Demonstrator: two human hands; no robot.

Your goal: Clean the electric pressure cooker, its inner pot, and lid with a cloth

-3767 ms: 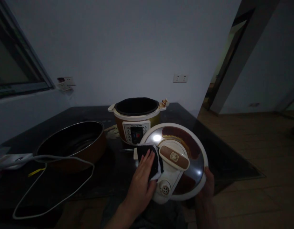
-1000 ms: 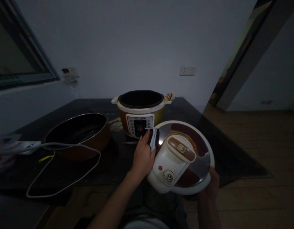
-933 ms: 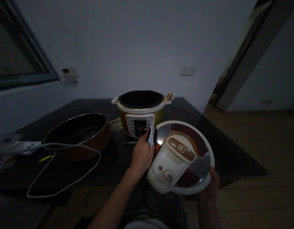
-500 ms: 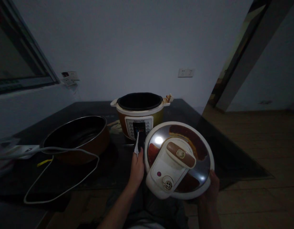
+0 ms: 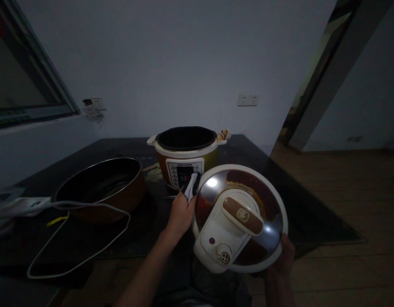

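Note:
In my right hand (image 5: pixel 283 256) is the round pressure cooker lid (image 5: pixel 271 232), gripped at its lower right rim. Its top is shiny metal with dark red panels, a white rim and a brown-topped handle. My left hand (image 5: pixel 181 215) is closed on a black and white cloth (image 5: pixel 191 187) at the lid's upper left edge. Behind both stands the electric pressure cooker (image 5: pixel 210 160), uncovered, with a dark inner pot and a control panel facing me. The left fingertips are partly hidden by the cloth, and most of the right fingers lie behind the lid.
A deep brown pan (image 5: pixel 126 200) stands left on the dark tabletop (image 5: pixel 267 179). A white cable (image 5: pixel 84 270) loops in front of it, by a white power strip (image 5: pixel 33 203). A crumpled pale thing (image 5: pixel 153 172) lies between pan and cooker. Wall sockets (image 5: pixel 248 100) are behind.
My left hand with the cloth has moved slightly right, along the lid's upper left rim. The lid stays almost in place in my right hand.

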